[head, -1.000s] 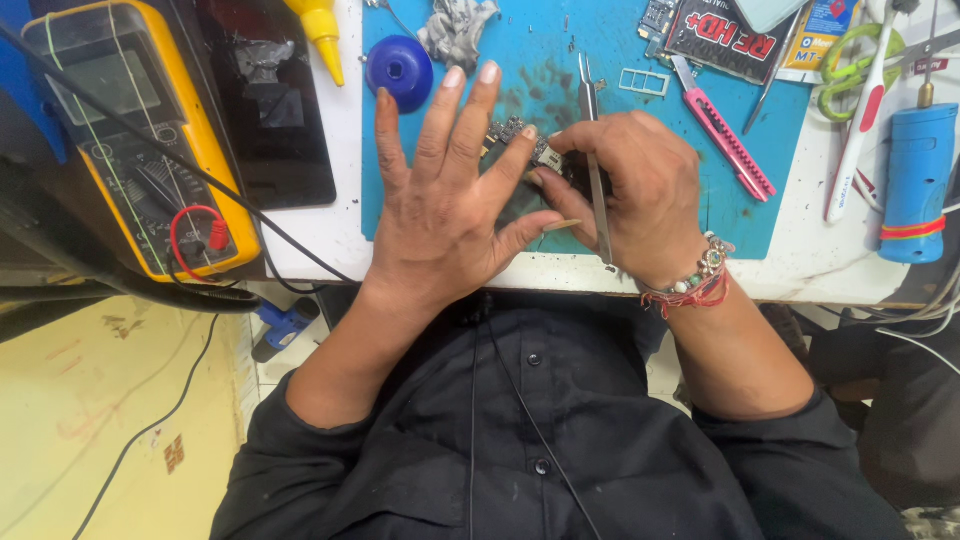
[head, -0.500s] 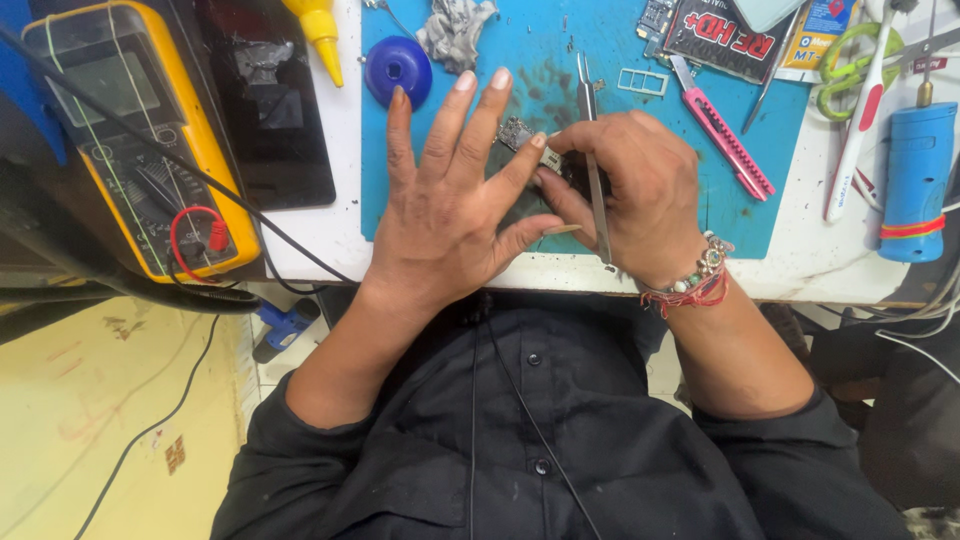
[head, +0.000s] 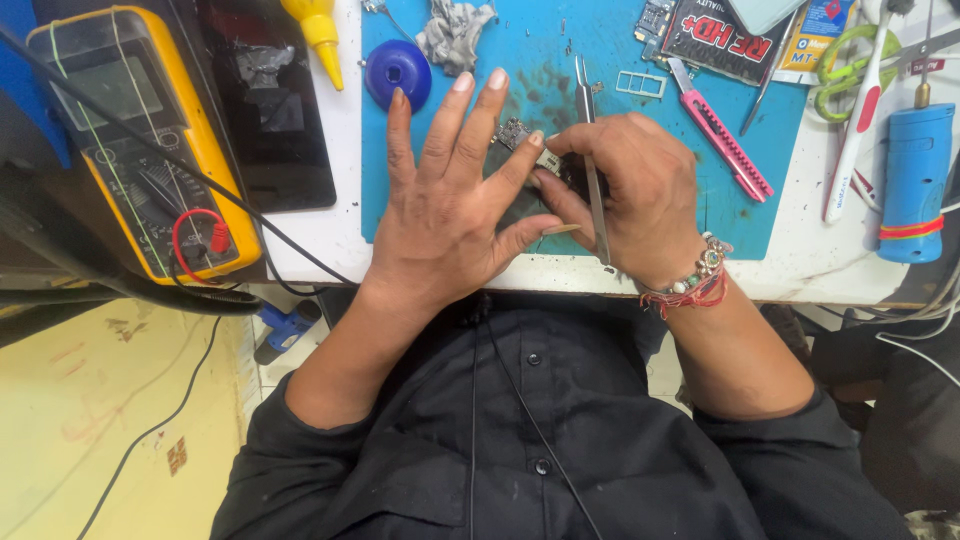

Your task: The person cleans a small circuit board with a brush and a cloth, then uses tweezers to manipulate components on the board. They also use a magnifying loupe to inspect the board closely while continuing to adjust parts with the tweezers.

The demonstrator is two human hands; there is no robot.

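Observation:
My left hand (head: 450, 200) lies flat on the blue work mat (head: 640, 160) with fingers spread, its ring and little fingertips pressing a small circuit board (head: 520, 135). My right hand (head: 640, 190) grips metal tweezers (head: 592, 150) whose length runs across the hand, tips pointing away from me. The fingers of that hand also pinch the board's right side. Most of the board is hidden under both hands.
A yellow multimeter (head: 140, 150) with leads sits far left beside a dark phone (head: 270, 100). A blue round cap (head: 398, 70), grey putty lump (head: 455, 32), pink utility knife (head: 720, 130), toothbrush (head: 855, 130) and blue cylinder tool (head: 915, 180) surround the mat.
The left fingers have spread a little wider and shifted slightly; the right hand and tweezers stay almost still.

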